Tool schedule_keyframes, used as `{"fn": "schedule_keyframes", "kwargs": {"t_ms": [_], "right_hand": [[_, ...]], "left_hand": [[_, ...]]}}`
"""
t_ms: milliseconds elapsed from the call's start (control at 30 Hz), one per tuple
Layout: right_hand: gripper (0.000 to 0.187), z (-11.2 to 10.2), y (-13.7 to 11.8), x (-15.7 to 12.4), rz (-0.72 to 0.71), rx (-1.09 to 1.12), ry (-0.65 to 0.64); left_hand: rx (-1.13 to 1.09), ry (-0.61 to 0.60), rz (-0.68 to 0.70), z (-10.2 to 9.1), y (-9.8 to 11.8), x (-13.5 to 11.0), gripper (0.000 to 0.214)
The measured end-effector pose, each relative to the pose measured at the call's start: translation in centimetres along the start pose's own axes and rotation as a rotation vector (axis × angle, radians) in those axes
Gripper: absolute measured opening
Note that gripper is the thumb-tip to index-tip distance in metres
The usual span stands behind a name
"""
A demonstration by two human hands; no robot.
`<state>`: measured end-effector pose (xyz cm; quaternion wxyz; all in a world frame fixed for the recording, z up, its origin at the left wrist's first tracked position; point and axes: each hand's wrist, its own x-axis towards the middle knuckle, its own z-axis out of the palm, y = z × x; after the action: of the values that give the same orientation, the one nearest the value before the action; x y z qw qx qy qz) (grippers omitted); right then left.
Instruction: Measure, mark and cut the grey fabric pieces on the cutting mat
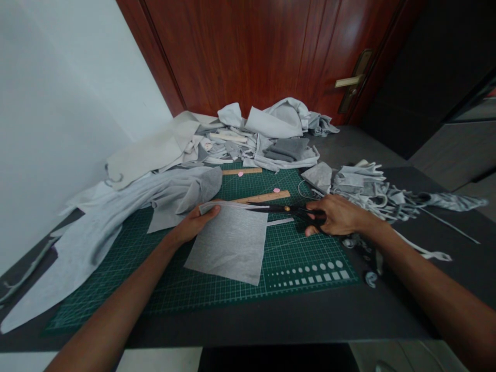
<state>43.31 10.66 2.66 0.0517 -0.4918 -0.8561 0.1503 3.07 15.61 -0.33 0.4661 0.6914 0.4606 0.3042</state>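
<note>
A square piece of grey fabric (232,243) lies over the green cutting mat (186,294). My left hand (196,221) pinches its upper left corner between thumb and fingers. In my right hand (337,216) is a pair of black scissors (289,208), fingers through the handles. The blades point left along the fabric's top edge, and a narrow strip shows above them. Behind the blades lies a wooden ruler (267,197). A thin pale strip (281,222) rests on the mat below the scissors.
Long grey fabric (112,222) spreads over the table's left side. Piled cloth (279,121) lines the back, before a wooden door (248,57). Many scraps (364,186) heap at the right. Another ruler (248,171) and two pink pieces of chalk-like material (276,190) lie on the mat.
</note>
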Motion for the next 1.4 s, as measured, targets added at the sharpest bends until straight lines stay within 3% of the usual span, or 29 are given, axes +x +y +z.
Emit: {"fn": "schedule_keyframes", "kwargs": {"t_ms": [167,500,1400], "right_hand": [[0.04,0.0,0.0,0.0,0.004,0.002,-0.003],[0.042,0.6,0.6,0.2,-0.03,0.062,0.003],[0.045,1.4,1.6,0.5,-0.075,0.108,0.032]], "left_hand": [[-0.008,0.002,0.001,-0.2,-0.5,0.0,0.057],[0.059,0.012,-0.043,0.1,0.4,-0.1,0.071],[0.056,0.008,-0.02,0.1,0.5,-0.2,0.064]]}}
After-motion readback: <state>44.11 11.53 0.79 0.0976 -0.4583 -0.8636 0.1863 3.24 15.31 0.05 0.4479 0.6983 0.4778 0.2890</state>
